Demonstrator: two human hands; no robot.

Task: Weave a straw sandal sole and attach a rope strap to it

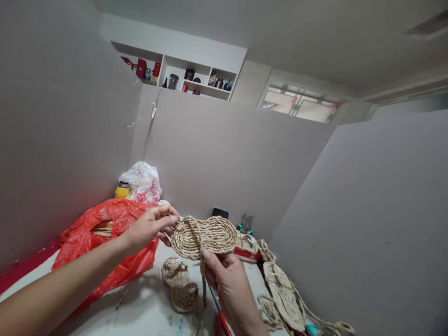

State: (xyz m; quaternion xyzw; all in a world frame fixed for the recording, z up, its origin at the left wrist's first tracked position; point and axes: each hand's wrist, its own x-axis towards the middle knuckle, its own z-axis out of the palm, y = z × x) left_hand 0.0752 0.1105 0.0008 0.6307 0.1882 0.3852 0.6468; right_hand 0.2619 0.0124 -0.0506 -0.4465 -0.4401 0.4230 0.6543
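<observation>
A woven straw sole (220, 235), coiled from braided cord, is held up above the table. My right hand (229, 280) grips its lower edge, thumb in front and fingers behind. The fingers of my left hand (163, 225) are pinched together at the sole's left end; I cannot tell whether they hold its rim or a strand. A loose straw cord (203, 284) crosses the sole's face, passes by my right thumb and hangs down. Below lies another small woven straw piece (184, 296) with a pale decoration at its top.
A red plastic bag (105, 275) with straw inside stands at left, a white bag (143, 182) and yellow jar (122, 190) behind it. Red-handled scissors (221, 323) lie under my right hand. More straw soles (283, 291), cords and green-trimmed pliers (247, 225) lie right. Grey partitions surround the table.
</observation>
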